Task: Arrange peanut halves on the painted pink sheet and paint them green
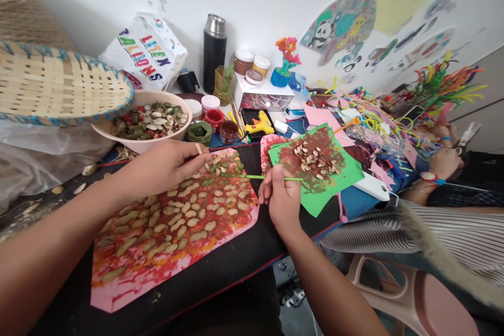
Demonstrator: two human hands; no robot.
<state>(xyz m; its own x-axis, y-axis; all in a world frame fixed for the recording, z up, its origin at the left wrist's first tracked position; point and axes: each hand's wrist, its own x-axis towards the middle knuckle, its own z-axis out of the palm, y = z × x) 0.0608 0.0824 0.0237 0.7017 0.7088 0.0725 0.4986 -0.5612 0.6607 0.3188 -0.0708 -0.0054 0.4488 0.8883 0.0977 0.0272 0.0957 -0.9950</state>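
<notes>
My right hand (pixel 282 197) is closed around a thin green paintbrush (pixel 255 176), its tip pointing left over the painted pink sheet (pixel 129 294). Above the sheet's far edge, my left hand (pixel 175 168) pinches a short pale stick-like piece (pixel 199 149) that pokes up between the fingers; its kind is unclear. Rows of peanut shells (pixel 191 214) lie across the red and orange paint, and several near the far end look green. Right of my right hand, a green sheet (pixel 315 197) bears brown paint and a cluster of shell pieces (pixel 309 156).
Paint jars, green (pixel 199 132), red (pixel 214 119) and brown (pixel 229 131), stand behind the sheet. A yellow glue gun (pixel 260 123), black flask (pixel 214 52), bowl of shells (pixel 144 142) and woven basket (pixel 59 84) are around. At right, another person's hand (pixel 444 163) holds scissors (pixel 469 134).
</notes>
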